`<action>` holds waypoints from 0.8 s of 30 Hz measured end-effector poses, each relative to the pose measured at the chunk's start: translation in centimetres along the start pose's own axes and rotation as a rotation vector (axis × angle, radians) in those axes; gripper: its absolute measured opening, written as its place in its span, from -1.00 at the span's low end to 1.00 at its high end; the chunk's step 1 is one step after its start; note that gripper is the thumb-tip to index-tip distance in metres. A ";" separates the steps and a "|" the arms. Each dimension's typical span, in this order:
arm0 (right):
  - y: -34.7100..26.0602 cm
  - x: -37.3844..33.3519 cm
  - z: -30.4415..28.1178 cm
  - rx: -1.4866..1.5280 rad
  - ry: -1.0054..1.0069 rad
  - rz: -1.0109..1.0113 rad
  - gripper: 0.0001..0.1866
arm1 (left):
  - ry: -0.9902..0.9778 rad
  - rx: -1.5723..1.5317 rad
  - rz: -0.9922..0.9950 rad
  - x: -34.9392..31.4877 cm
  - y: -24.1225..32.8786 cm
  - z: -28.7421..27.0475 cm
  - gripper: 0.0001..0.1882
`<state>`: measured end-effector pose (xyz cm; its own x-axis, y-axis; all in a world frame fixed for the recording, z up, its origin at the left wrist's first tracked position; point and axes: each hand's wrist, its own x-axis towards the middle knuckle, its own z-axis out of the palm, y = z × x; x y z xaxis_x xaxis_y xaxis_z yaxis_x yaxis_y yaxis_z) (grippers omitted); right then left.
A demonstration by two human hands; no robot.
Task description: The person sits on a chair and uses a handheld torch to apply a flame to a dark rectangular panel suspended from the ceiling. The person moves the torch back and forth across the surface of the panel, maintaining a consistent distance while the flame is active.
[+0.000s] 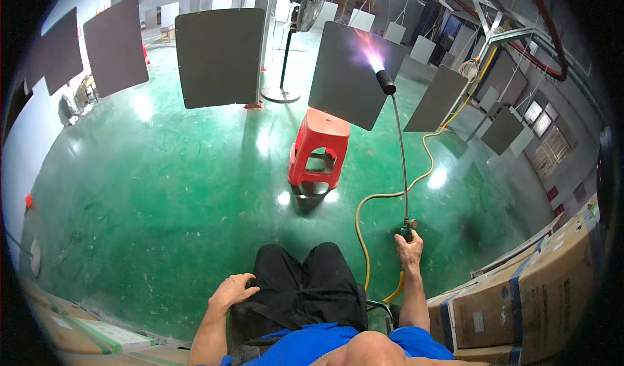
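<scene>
My right hand point(410, 251) is closed around the handle of a long gas torch point(386, 82). Its thin metal tube reaches forward to a black nozzle, and a bright violet-white flame point(373, 58) comes out of the end. The flame shows against a hanging dark grey panel point(344, 73); whether it touches the surface I cannot tell. From beneath the hand, a yellow hose point(358, 220) runs across the floor. My left hand point(235, 291) rests beside my left thigh, holding nothing, with thumb and fingers apart. I am seated, knees toward the panels.
A red plastic stool point(322, 138) stands ahead on the green floor. Other dark panels point(220, 57) hang in a row left and right. Behind is a standing fan point(285, 93). Cardboard boxes point(507, 314) are stacked at my right, with more boxes at lower left.
</scene>
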<state>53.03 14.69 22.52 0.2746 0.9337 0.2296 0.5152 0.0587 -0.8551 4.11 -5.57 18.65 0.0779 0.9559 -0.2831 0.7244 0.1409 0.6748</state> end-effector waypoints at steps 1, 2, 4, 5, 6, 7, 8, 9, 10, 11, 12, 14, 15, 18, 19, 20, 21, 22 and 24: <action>0.4 -0.6 -0.3 0.027 -0.006 0.045 -0.79 | 0.001 -0.003 0.000 -0.1 0.2 -0.1 -0.50; 1.0 -1.0 -0.5 0.009 -0.014 0.063 -0.81 | 0.002 -0.007 -0.001 -0.2 0.4 -0.1 -0.50; 2.2 -1.9 -0.9 -0.020 -0.023 0.022 -0.83 | 0.003 -0.007 0.008 -0.1 0.6 -0.1 -0.51; 2.7 -2.3 -1.1 -0.035 -0.028 0.001 -0.83 | 0.002 -0.004 0.014 0.0 0.6 0.0 -0.51; 2.7 -2.7 -1.1 -0.056 -0.031 0.033 -0.82 | 0.005 -0.001 0.015 -0.1 0.6 0.0 -0.51; 2.6 -3.0 -1.0 -0.098 -0.038 0.022 -0.82 | -0.002 0.004 0.012 -0.2 0.7 0.0 -0.51; 2.5 -3.4 -1.1 -0.140 -0.045 0.010 -0.81 | -0.009 0.008 0.010 -0.3 0.8 -0.1 -0.50; 2.2 -3.8 -1.3 -0.183 -0.048 -0.001 -0.80 | -0.016 0.013 0.011 -0.3 0.9 -0.1 -0.49; 2.6 -3.9 -1.3 -0.122 -0.086 0.108 -0.77 | -0.019 0.015 0.011 -0.3 0.9 0.0 -0.49; 2.6 -4.1 -1.4 -0.154 -0.097 0.116 -0.78 | -0.021 0.017 0.010 -0.2 0.8 0.0 -0.49; 1.3 -4.7 -1.3 -0.184 -0.111 0.124 -0.78 | -0.021 0.018 0.007 -0.3 0.8 0.1 -0.49; 0.7 -5.0 -0.8 -0.191 -0.140 0.112 -0.77 | -0.013 0.021 0.006 -0.4 0.5 0.2 -0.49; 0.8 -5.0 -0.8 -0.197 -0.139 0.109 -0.77 | -0.013 0.024 0.012 -0.3 0.5 0.3 -0.49; 0.2 -4.8 -0.4 -0.216 -0.142 0.102 -0.77 | 0.007 0.022 0.043 -0.1 0.0 0.6 -0.49; -0.2 -4.6 -0.1 -0.221 -0.144 0.101 -0.76 | 0.011 0.024 0.042 -0.1 -0.1 0.7 -0.49; -0.8 -4.3 0.2 -0.227 -0.147 0.099 -0.76 | 0.015 0.026 0.040 -0.2 -0.2 0.7 -0.49; -1.6 -3.9 0.6 -0.203 -0.133 0.075 -0.77 | 0.020 0.029 0.039 -0.2 -0.3 0.6 -0.48; -2.4 -3.5 1.1 -0.179 -0.121 0.051 -0.78 | 0.019 0.023 0.032 -0.2 -0.4 0.6 -0.48; -1.6 -2.1 1.6 -0.124 -0.108 0.027 -0.81 | 0.011 0.014 0.031 0.1 -0.4 0.5 -0.48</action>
<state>50.34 13.15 22.69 0.2044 0.9673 0.1504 0.6072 -0.0048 -0.7945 4.17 -5.67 18.07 0.0930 0.9624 -0.2551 0.7312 0.1079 0.6736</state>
